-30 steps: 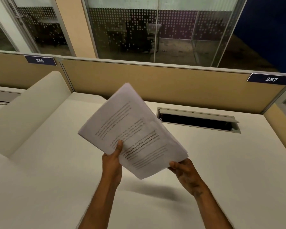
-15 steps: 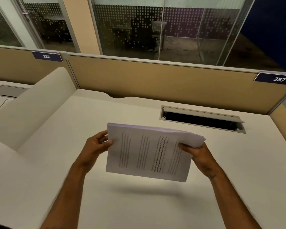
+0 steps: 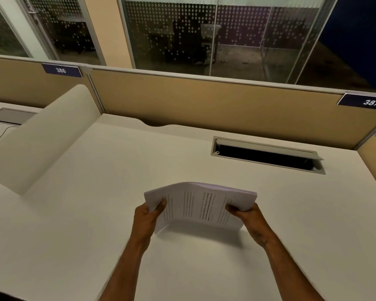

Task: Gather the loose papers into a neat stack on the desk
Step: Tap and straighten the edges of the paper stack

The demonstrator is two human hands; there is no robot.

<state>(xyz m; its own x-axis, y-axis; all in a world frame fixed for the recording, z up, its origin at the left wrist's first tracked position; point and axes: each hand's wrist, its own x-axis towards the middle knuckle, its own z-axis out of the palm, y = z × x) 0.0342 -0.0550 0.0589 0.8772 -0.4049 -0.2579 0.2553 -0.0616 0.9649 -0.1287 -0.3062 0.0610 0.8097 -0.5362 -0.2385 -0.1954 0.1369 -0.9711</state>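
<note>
— Both grips are pinched on the paper stack (image 3: 201, 206): our left hand (image 3: 149, 216) clamps its left short edge, thumb on the printed face, and our right hand (image 3: 246, 215) clamps the right short edge the same way.

— Where does the stack sit relative to the bench (image 3: 313, 213)?

— Tilted up on its long lower edge, which looks to be touching or just above the bench surface; we cannot tell which. It stands nearer to us than the cable hatch (image 3: 267, 155), well apart from it, with its top edge bowed upward in the middle.

— So which step are we in?

— We judge it the squaring step: sheets gathered, now being jogged against the bench to line up the edges. The top corner by our left hand looks a little fanned, so they are not flush yet.

— And the next move?

— Loosen both grips slightly so the sheets can drop level, tap, then lay the stack flat.

— What changed over the last half second?

— Then the stack hung clear above the bench, flatter and wider between our hands. Now it is lower, steeper, and our hands have closed inward, buckling it.
</note>
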